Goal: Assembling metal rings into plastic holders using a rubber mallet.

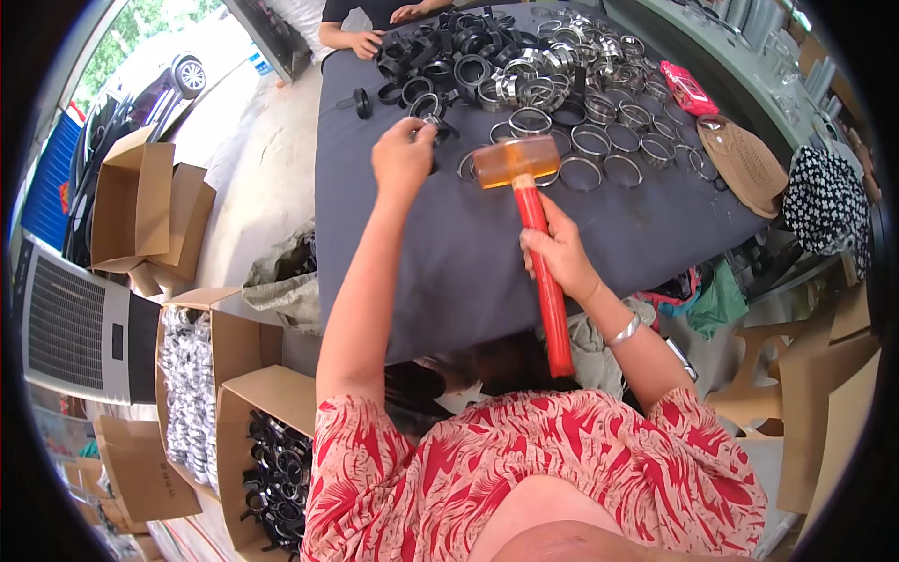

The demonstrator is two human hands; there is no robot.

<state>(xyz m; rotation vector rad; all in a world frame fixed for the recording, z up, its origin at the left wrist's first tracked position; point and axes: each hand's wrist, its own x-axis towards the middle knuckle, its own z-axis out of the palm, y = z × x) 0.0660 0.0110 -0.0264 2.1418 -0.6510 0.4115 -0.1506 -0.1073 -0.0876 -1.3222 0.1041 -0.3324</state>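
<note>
My right hand (560,245) is wrapped around the red handle of a mallet (544,281). The mallet's amber, see-through head (517,161) is raised over the near side of the table, slightly blurred. To the left, my left hand (403,161) is closed, with thumb and fingers pinched on a black ring (444,129), mostly hidden behind the fingers. Just beyond that hand lies a heap of black rings (440,56) with short handles. Shiny metal rings (590,140) are spread and piled to the right of it, some close behind the mallet head.
On the table's right edge (740,225) lie a pink packet (688,89) and a tan cap (744,164). Another person's hands (367,43) rest at the far left edge. Boxes of black rings (281,468) and wrapped pieces (189,403) stand at lower left, near an air cooler (80,328).
</note>
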